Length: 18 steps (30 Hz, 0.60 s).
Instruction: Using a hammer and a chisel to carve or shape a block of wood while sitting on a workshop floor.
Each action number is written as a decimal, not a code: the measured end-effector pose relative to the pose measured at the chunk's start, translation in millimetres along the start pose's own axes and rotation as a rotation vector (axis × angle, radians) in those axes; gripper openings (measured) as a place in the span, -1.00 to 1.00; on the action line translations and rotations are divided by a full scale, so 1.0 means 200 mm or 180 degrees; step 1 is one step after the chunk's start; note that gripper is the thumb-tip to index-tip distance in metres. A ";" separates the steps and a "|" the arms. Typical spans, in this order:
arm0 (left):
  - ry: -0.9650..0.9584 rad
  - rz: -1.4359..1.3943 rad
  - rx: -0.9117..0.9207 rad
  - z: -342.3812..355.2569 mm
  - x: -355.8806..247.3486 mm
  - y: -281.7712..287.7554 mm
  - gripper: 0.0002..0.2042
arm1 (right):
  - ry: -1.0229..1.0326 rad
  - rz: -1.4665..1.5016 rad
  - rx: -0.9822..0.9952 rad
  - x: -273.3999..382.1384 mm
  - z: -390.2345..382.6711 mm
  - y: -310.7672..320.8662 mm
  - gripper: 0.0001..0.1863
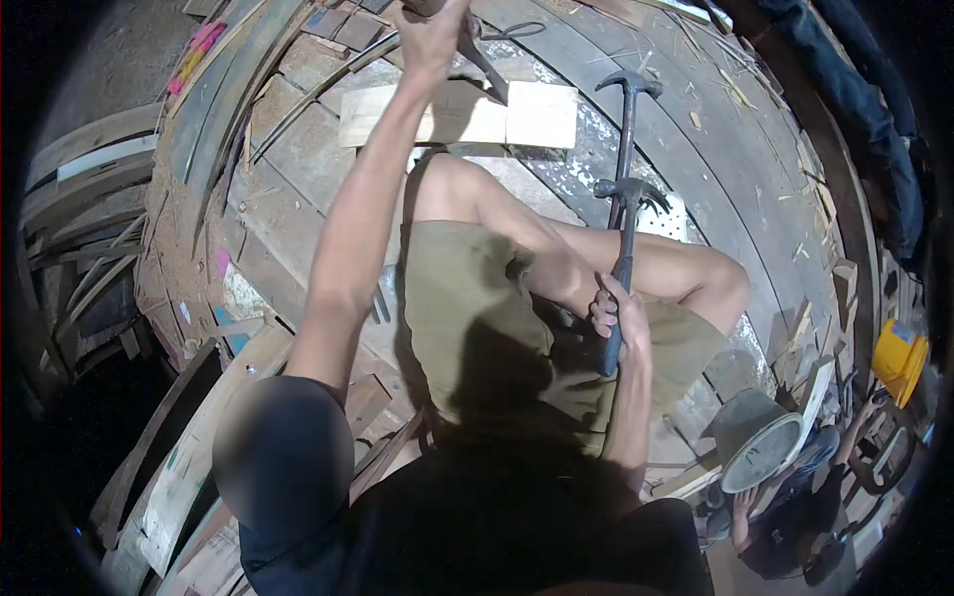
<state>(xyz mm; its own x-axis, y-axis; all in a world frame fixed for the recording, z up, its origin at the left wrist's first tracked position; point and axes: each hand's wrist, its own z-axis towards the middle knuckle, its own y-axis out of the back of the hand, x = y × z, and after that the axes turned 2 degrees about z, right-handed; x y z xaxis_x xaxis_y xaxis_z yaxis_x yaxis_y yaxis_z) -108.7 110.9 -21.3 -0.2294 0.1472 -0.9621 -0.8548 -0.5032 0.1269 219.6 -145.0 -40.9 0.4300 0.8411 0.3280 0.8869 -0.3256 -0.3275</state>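
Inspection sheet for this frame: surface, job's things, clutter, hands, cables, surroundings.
Surface: worn wooden plank floor, paint-flecked.
Job's things: pale wood board on the planks; claw hammer in right hand; second hammer lying beyond it.
Clutter: wood chips, offcuts, curved strips.
Hands: left hand stretched forward, gripping a dark tool, kind unclear; right hand closed on the hammer handle.
Cables: nothing seen.
Surroundings: yellow container, round metal pan, another person's hand lower right.
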 end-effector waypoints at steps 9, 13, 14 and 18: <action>-0.0297 -0.0492 0.0312 -0.08 -0.09 -0.03 -0.89 | 0.0408 -0.0597 -0.0258 -0.01 -0.09 -0.08 -0.78; -0.0113 -0.0327 0.0568 -0.05 -0.10 0.00 -0.81 | 0.0505 -0.0846 -0.0106 0.10 -0.21 -0.21 -0.79; -0.0191 -0.0406 0.0591 -0.06 -0.10 0.01 -0.82 | 0.0563 -0.1001 -0.0267 0.14 -0.24 -0.26 -0.79; -0.0092 -0.0835 0.0509 -0.07 -0.12 -0.03 -0.86 | 0.0933 -0.1564 -0.0235 0.33 -0.42 -0.51 -0.75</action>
<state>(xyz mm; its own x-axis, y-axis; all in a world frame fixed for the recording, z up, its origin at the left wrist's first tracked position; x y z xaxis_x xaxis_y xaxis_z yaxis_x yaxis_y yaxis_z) -91.5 99.4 -2.3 -0.0024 0.2796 -0.9601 -0.9485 -0.3046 -0.0863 171.7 -92.8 88.1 -0.0161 0.7500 0.6613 0.9993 0.0350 -0.0154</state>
